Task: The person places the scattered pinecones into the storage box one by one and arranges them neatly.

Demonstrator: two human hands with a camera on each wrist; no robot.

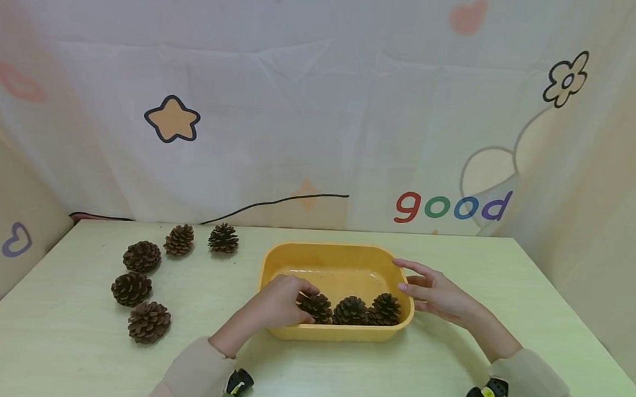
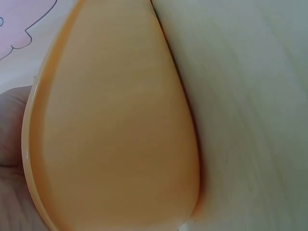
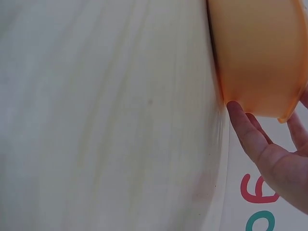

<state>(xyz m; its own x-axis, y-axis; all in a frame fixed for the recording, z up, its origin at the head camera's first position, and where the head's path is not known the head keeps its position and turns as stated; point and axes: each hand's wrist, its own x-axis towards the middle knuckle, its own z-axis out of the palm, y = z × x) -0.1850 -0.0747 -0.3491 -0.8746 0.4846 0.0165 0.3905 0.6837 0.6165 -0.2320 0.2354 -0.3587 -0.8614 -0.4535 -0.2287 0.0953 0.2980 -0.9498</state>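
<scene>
A yellow plastic basin sits on the table, with three brown pine cones in a row along its near side. My left hand reaches over the basin's left rim and holds the leftmost pine cone between thumb and fingers. Beside that cone lie a middle pine cone and a right pine cone. In the left wrist view the basin's wall hides the fingers. My right hand touches the basin's right end with fairly straight fingers, seen also in the right wrist view against the outer wall.
Several more pine cones stand on the left of the pale green table, among them one near the front and one at the back. Behind the table's far edge hangs a printed curtain.
</scene>
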